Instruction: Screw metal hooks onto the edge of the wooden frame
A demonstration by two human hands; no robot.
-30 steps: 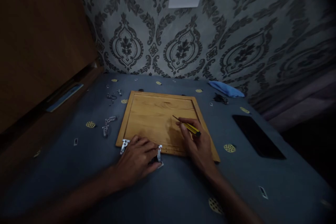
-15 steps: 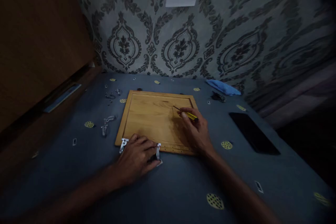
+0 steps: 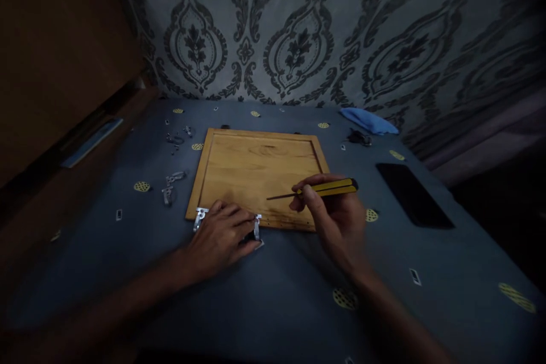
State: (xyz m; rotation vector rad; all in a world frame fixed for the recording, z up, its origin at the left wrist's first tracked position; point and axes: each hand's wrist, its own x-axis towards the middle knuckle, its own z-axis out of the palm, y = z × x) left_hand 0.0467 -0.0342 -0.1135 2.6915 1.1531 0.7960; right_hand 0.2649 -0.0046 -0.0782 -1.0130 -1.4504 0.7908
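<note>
A framed wooden panel (image 3: 256,165) lies flat, a row of small holes along its near edge. My left hand (image 3: 219,233) is closed at that edge, its thumb and fingers around a silver metal hinge (image 3: 257,228), partly hidden by the hand. Another silver hinge (image 3: 200,218) sits at the panel's near left corner, beside the same hand. In my right hand (image 3: 335,219) is a screwdriver (image 3: 328,187) with a yellow and black handle, pinched near the shaft. Its thin tip points left above the panel, apart from the hinges.
Loose metal hinges (image 3: 168,189) lie left of the panel, with small hardware (image 3: 176,137) behind them. To the right are a black flat object (image 3: 413,194), a blue cloth (image 3: 369,120) and a small dark item (image 3: 359,137). A patterned wall (image 3: 243,23) stands behind.
My right hand has drawn back from the panel and turned the screwdriver, so its tip now points left, nearer the hinges. My left hand stays on the hinge. The view has tipped down slightly.
</note>
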